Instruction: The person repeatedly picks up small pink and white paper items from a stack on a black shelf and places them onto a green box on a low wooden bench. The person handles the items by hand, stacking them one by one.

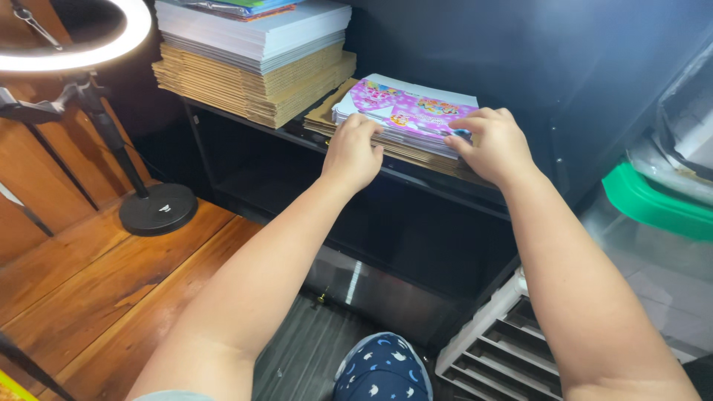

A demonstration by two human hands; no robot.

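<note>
A low stack of flat sheets with a pink cartoon-printed top sheet (410,106) lies on brown cardboard on a dark shelf (416,182). My left hand (352,152) grips the stack's front edge near its left corner, fingers curled over the top. My right hand (494,145) pinches the front edge near the right corner, thumb under and fingers on top. Both arms reach forward from the bottom of the view.
A tall pile of flat brown cardboard topped with white sheets (256,56) stands on the shelf's left. A ring light (89,44) on a stand with a round black base (158,209) sits on the wooden floor. At right are a green-lidded clear bin (653,204) and a white rack (497,349).
</note>
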